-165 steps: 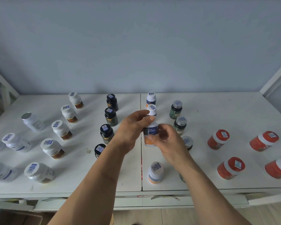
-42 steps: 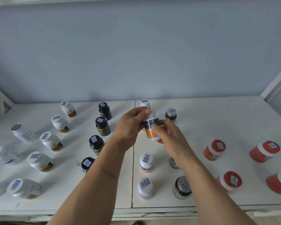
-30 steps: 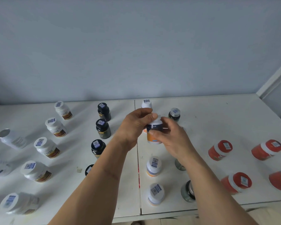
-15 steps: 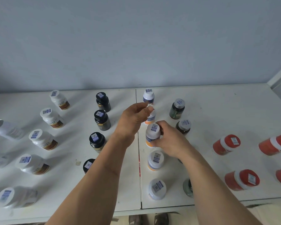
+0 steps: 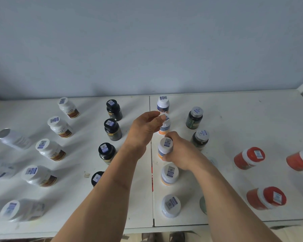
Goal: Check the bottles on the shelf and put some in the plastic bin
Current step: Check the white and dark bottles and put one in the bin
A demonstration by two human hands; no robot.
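My right hand [image 5: 179, 154] grips a white bottle with an orange and blue label [image 5: 165, 148], which stands upright on the white shelf [image 5: 243, 119] in the middle column. My left hand [image 5: 143, 128] hovers beside it with loosely curled fingers and holds nothing. Its fingertips lie over the cap of the white bottle behind [image 5: 164, 128]; I cannot tell if they touch it. More white bottles of the same kind stand at the back [image 5: 163, 103] and in front [image 5: 169, 173], [image 5: 171, 206]. No plastic bin is in view.
Black bottles [image 5: 112, 129] form a column left of my arms. White bottles with brown labels [image 5: 59, 127] stand further left. Dark green bottles with silver caps [image 5: 194, 117] stand right of my hands. Red bottles [image 5: 248, 158] sit at the far right.
The bottle I held up in both hands has come down onto the shelf under my right hand. My left hand has let go of it and stays raised.
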